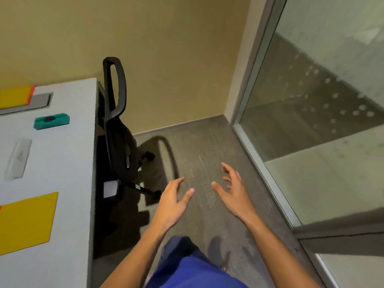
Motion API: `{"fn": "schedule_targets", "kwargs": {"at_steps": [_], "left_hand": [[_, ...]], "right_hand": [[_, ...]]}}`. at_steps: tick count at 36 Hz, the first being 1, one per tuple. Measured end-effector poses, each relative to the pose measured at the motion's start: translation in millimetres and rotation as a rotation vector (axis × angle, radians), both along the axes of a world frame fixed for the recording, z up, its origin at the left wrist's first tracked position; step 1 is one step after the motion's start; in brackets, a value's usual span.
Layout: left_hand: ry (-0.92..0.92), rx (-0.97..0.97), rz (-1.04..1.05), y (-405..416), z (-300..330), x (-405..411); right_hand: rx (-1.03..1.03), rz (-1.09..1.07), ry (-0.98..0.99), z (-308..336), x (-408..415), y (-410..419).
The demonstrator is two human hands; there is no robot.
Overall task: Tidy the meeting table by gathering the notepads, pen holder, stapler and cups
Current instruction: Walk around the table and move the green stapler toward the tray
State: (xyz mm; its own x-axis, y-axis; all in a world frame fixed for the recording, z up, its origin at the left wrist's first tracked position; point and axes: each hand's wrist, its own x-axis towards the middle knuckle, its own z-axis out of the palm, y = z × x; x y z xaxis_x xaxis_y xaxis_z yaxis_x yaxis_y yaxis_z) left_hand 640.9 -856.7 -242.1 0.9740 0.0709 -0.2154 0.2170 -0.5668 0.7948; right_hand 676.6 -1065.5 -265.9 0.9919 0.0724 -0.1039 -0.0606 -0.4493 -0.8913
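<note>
My left hand (pixel 172 201) and right hand (pixel 233 189) hang wide and empty over carpet; the bench (pixel 72 163) sits at nine o'clock, so a blind reach could knock the green stapler (pixel 51 121) off.

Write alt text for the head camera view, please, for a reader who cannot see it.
A person's empty left hand and right hand are held open over grey carpet, beside a white meeting table. On the table lie two yellow notepads, a teal stapler and a clear ruler. A black office chair stands at the table's edge.
</note>
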Motion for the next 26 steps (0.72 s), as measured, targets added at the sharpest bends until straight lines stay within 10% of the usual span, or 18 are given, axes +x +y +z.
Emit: {"fn": "schedule_targets", "kwargs": {"at_steps": [26], "left_hand": [[-0.154,-0.015,0.243,87,-6,302]], "right_hand": [[0.042,0.284,-0.028,18,344,138]]}}
